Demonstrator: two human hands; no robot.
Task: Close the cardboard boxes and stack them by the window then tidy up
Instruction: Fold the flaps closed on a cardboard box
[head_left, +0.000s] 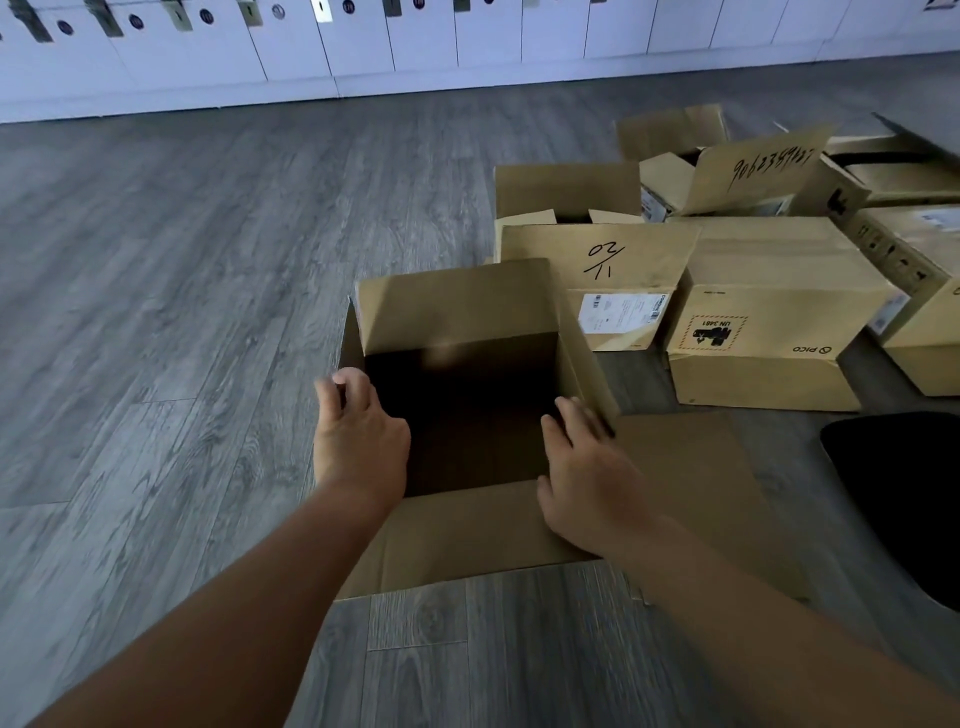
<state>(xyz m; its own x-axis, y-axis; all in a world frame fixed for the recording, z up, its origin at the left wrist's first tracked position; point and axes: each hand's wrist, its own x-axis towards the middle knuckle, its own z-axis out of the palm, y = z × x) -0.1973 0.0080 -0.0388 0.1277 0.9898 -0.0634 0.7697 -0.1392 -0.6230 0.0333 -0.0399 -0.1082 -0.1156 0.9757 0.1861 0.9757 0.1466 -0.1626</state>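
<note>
Inside the open box (457, 364) the interior is dark; contents cannot be made out. Its left flap is hidden behind the left hand (358, 431), whose fingers curl over the left rim. The right hand (587, 478) lies with straight fingers on the right wall's edge. Far flap stands upright; near and right flaps lie flat on the floor (182, 286). Other boxes (769, 312) crowd just beside it, right and behind, some cut off. Bare floor extends left toward the lockers (363, 41).

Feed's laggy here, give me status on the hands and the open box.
Left hand on open box's left edge, fingers curled. Right hand flat by right flap. Flaps still open. Other boxes close beside.
</note>
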